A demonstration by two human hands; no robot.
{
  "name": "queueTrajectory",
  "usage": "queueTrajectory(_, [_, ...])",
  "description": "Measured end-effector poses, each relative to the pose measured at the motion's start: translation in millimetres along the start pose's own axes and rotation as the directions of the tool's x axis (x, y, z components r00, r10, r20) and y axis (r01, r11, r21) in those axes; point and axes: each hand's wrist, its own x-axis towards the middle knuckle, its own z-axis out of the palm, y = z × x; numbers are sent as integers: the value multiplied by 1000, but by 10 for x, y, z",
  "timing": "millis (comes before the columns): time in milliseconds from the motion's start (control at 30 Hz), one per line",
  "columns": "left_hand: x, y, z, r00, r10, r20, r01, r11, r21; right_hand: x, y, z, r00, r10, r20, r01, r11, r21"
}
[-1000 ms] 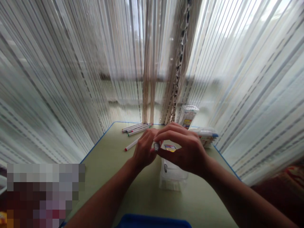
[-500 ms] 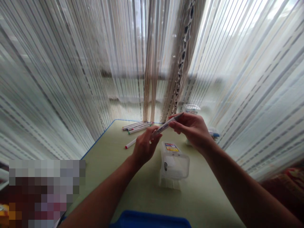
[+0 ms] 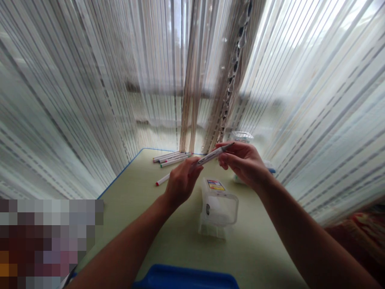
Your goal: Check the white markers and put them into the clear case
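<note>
A white marker point(image 3: 209, 157) with a grey, pointed end is held at a slant above the table. My left hand point(image 3: 184, 179) grips its lower end between thumb and fingers. Around the grey upper end are the thumb and index finger of my right hand point(image 3: 245, 162), the other fingers curled beneath. On the table behind my left hand lies another white marker point(image 3: 163, 179) with a red end. Several more white markers point(image 3: 171, 157) with coloured ends lie together near the far edge. Below my hands stands a clear plastic box point(image 3: 221, 208) with a colourful label.
Part of a blue tray-like object point(image 3: 189, 277) shows at the near edge of the pale green table point(image 3: 168, 245). Two more clear containers, one a box point(image 3: 241, 136), stand behind my right hand. Striped string curtains point(image 3: 150, 60) hang beyond the table.
My right thumb has shifted slightly along the marker toward its grey end. The left hand keeps its grip. The view has moved a little.
</note>
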Motion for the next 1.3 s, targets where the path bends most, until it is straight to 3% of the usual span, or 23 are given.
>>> queueTrajectory(100, [11,-16,10,1000,20,17,-20,1000,10,-10,11,19,999,-45,-4,45,997,-65])
queueTrajectory(233, [-6,-25,25,997,-10,78,11,1000,-11,-44,-24,132,990,-109,-94,93,983,-157])
queueTrajectory(367, [-30,-32,39,994,-28,105,30,999,-20,-75,-61,218,987,-113,-116,92,981,-172])
queueTrajectory(500, [-27,-38,38,995,18,95,-20,1000,15,-77,-98,150,995,-104,8,104,980,-170])
queueTrajectory(667, [5,-45,19,989,140,-54,-136,988,73,-74,-196,-31,980,-123,157,169,932,-320])
queueTrajectory(800, [30,-47,2,974,190,-127,-179,980,89,-94,-307,-111,951,-204,233,294,835,-466])
queueTrajectory(967, [30,-47,-13,966,209,-154,-198,977,84,-147,-425,-114,897,-282,340,441,631,-638])
queueTrajectory(1133, [32,-51,-22,958,231,-171,-221,972,78,-247,-485,-47,870,-300,391,493,510,-705])
queueTrajectory(1300, [37,-11,-22,948,280,-151,-282,959,12,-419,-541,12,872,-344,349,480,453,-751])
